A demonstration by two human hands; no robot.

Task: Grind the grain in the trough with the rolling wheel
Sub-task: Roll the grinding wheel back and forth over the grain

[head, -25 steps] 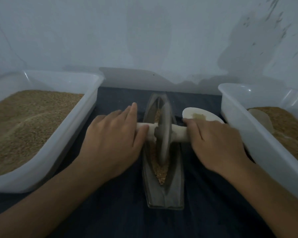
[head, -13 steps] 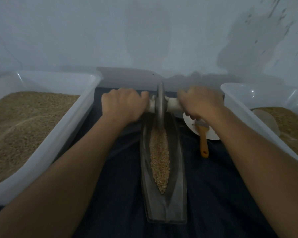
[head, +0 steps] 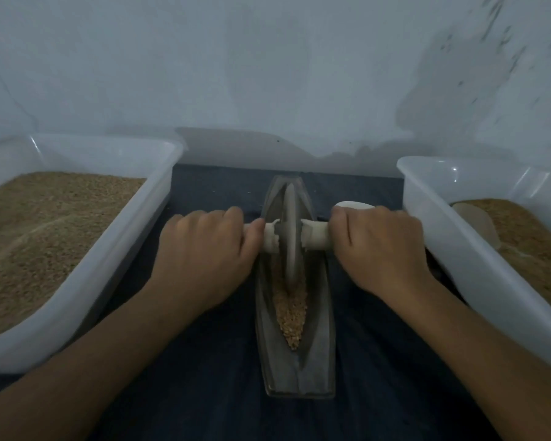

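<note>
Wheel (head: 289,230) rolled back mid-trough (head: 318,345); left hand (head: 204,253), right hand (head: 379,246) grip axle (head: 314,238).

A pale, scuffed wall (head: 268,74) rises beyond the fingers. Under them lies a dark blue cloth (head: 210,393). The light is dim.

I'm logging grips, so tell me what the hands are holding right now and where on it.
Both hands hold the rolling wheel by its pale axle handle: the left hand on the left end, the right hand on the right end.
</note>
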